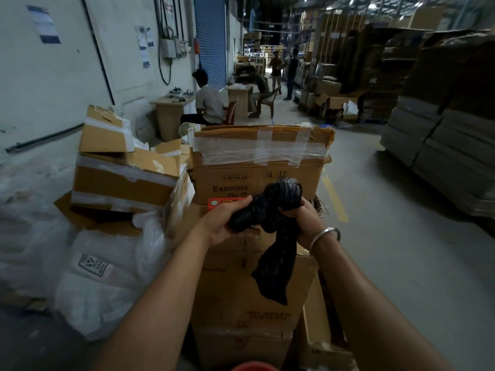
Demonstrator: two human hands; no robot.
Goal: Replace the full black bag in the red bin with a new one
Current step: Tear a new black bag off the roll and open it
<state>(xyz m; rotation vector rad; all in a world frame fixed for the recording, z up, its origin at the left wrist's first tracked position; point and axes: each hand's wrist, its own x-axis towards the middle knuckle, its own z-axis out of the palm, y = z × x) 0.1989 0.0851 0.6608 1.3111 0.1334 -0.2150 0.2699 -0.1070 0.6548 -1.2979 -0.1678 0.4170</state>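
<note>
- While you stand over the stacked cardboard boxes (251, 290), both your hands are closed around 1 bunched black bin bag (270, 210), held up in front of your chest.
- Your left hand (227, 223) cups the bag's thick rolled end from below, fingers curled up around it.
- Your right hand (300, 215), the wrist wearing a metal bangle (325, 236), clenches the other side of the wad in a fist.
- Between the 2 hands the wad runs roughly left to right; 1 loose tail (276, 269) hangs straight down from your right hand, over the box top.
- The bag looks like the fresh liner, not yet opened out, so by my reading you are at the unfolding step.
- The red bin (253, 366) shows only as a sliver of rim at the very bottom edge of the view, directly below and nearer to you than your hands. Whether the full bag is still inside cannot be told.
- What matters next: the bin lies down and back toward your body, so the bag must travel down, mouth first. Neither hand is clearly nearer; the rim sits about midway between your forearms.
- Clear plastic wrapping (88, 277) and torn cartons (120, 167) crowd your left, so I would shake the liner open on the right.
</note>
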